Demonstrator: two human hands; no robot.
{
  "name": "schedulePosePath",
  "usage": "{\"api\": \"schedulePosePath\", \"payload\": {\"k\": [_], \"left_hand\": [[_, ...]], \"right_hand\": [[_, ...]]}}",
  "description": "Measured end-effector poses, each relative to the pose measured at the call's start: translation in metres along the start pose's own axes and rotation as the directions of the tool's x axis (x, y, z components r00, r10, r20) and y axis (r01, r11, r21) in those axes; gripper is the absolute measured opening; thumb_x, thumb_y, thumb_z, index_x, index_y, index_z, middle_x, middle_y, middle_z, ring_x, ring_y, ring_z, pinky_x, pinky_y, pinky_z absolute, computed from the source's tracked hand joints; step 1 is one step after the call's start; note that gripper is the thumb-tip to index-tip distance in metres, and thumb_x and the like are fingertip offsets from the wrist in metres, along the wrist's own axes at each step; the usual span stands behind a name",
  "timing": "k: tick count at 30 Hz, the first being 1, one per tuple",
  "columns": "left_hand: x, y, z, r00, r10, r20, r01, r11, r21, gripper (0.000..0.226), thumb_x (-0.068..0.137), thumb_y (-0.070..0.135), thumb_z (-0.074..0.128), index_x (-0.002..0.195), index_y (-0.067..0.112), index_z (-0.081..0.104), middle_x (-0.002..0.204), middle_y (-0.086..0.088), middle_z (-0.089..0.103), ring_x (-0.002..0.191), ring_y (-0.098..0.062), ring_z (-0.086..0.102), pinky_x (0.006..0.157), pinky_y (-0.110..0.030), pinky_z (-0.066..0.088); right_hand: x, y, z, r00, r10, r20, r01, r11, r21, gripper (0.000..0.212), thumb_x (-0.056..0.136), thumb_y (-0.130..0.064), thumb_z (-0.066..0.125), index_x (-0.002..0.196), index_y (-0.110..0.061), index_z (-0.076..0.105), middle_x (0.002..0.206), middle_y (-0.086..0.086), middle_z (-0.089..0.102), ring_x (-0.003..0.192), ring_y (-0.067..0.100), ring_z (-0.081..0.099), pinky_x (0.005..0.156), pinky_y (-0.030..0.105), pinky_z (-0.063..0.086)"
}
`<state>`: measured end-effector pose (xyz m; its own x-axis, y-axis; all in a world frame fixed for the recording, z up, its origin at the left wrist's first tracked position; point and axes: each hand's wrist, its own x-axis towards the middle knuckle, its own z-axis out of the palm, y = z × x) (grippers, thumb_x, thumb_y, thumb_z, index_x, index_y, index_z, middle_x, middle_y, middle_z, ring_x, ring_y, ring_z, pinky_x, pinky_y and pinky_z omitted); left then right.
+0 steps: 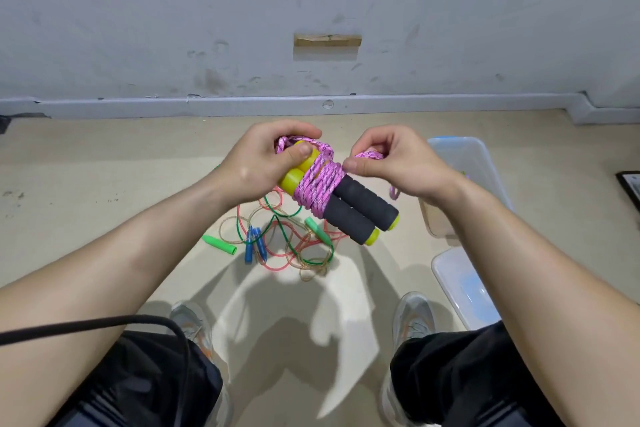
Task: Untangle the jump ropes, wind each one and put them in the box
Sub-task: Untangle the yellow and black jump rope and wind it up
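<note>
From the head camera, the action is up in the air over the floor (104, 184). The left hand (263, 163) is clenched round the yellow tops of the two foam handles (360, 208), thumb pressed on one of them. The right hand (398, 166) pinches a loop of the pink rope (318, 184) just beside the coil that wraps both handles together. That coil looks nearly done, and the tail is the danger. If the pinch slips before the end is tucked, the turns could spring loose and the winding would have to be redone. The wraps also sit high on the handles, so a slack left grip could let the handles slide apart and the coil sag off. Below the hands lies the tangle (294, 246) of thin ropes, with a green handle (219, 245) and the blue handles (254, 246) in it. Drop the bundle there and it may snag in that mess. The clear box (485, 163) waits to the right with its lid (460, 284) off beside it, so a loose tail could catch the rim on the way in.
</note>
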<state>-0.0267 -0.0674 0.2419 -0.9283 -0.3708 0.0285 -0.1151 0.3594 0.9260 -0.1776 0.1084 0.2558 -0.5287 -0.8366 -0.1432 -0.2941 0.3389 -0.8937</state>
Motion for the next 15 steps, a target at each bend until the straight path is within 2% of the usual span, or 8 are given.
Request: {"api": "schedulePosePath", "payload": {"k": [1,3,5,6,7,9,12,15], "left_hand": [[0.0,0.002,-0.002,0.999,-0.032,0.017,0.034,0.995,-0.094,0.025,0.09,0.027,0.06,0.112,0.022,0.069,0.11,0.006,0.071,0.102,-0.004,0.065,0.089,-0.02,0.051],[-0.002,0.005,-0.003,0.993,-0.119,0.009,0.116,0.944,-0.309,0.02,0.095,0.02,0.061,0.112,0.017,0.07,0.106,0.0,0.072,0.092,-0.011,0.067,0.079,-0.024,0.055],[-0.003,0.01,0.0,0.972,-0.233,-0.031,0.187,0.848,-0.496,0.019,0.101,0.012,0.053,0.114,0.01,0.068,0.101,-0.007,0.071,0.08,-0.014,0.068,0.066,-0.026,0.057],[-0.003,0.011,0.002,0.955,-0.29,-0.064,0.209,0.81,-0.548,0.022,0.102,0.012,0.05,0.116,0.008,0.067,0.1,-0.01,0.07,0.077,-0.016,0.068,0.061,-0.027,0.057],[-0.001,0.011,0.003,0.933,-0.344,-0.107,0.22,0.78,-0.586,0.024,0.103,0.012,0.049,0.118,0.005,0.066,0.1,-0.012,0.07,0.076,-0.017,0.068,0.06,-0.028,0.058],[0.002,0.004,0.002,0.873,-0.438,-0.213,0.222,0.747,-0.626,0.027,0.103,0.014,0.051,0.122,0.001,0.065,0.101,-0.014,0.069,0.078,-0.022,0.068,0.065,-0.034,0.061],[0.003,-0.015,0.002,0.783,-0.46,-0.418,0.243,0.846,-0.476,0.022,0.1,0.023,0.06,0.115,0.012,0.07,0.108,-0.009,0.07,0.095,-0.025,0.069,0.087,-0.048,0.059],[-0.002,-0.018,0.006,0.778,-0.33,-0.535,0.255,0.944,-0.211,0.025,0.093,0.034,0.061,0.114,0.023,0.069,0.111,-0.001,0.069,0.107,-0.022,0.066,0.096,-0.048,0.054]], "right_hand": [[-0.001,0.002,0.0,1.0,0.017,-0.02,-0.016,0.996,0.083,0.033,0.07,-0.051,0.081,0.073,-0.02,0.071,0.058,0.01,0.058,0.055,0.028,0.043,0.041,0.052,0.038],[-0.001,0.007,0.003,1.0,0.009,-0.011,-0.006,0.958,0.287,0.036,0.071,-0.054,0.083,0.075,-0.02,0.073,0.067,0.004,0.059,0.064,0.024,0.044,0.054,0.041,0.037],[-0.004,0.01,0.017,0.998,-0.023,0.051,0.003,0.927,0.375,0.013,0.085,-0.025,0.073,0.084,-0.012,0.074,0.077,0.003,0.061,0.071,0.017,0.052,0.064,0.029,0.037],[-0.005,0.013,0.027,0.998,0.025,0.064,-0.048,0.924,0.38,0.012,0.088,-0.012,0.062,0.083,-0.014,0.072,0.072,-0.001,0.058,0.064,0.014,0.05,0.062,0.027,0.035],[-0.007,0.016,0.038,0.99,0.123,0.073,-0.142,0.911,0.388,0.022,0.09,-0.009,0.054,0.077,-0.018,0.069,0.062,-0.006,0.051,0.055,0.011,0.041,0.058,0.026,0.029],[-0.011,0.021,0.056,0.955,0.272,0.121,-0.297,0.877,0.377,0.029,0.099,-0.015,0.046,0.074,-0.017,0.059,0.053,-0.006,0.034,0.048,0.012,0.024,0.054,0.028,0.02],[-0.016,0.02,0.071,0.957,0.277,0.087,-0.29,0.932,0.216,0.039,0.107,-0.032,0.04,0.075,-0.018,0.058,0.057,-0.005,0.036,0.049,0.014,0.027,0.052,0.029,0.026],[-0.018,0.007,0.072,0.977,0.211,0.024,-0.211,0.977,-0.006,0.041,0.106,-0.036,0.04,0.075,-0.022,0.064,0.064,-0.001,0.046,0.059,0.017,0.044,0.059,0.031,0.034]]}}
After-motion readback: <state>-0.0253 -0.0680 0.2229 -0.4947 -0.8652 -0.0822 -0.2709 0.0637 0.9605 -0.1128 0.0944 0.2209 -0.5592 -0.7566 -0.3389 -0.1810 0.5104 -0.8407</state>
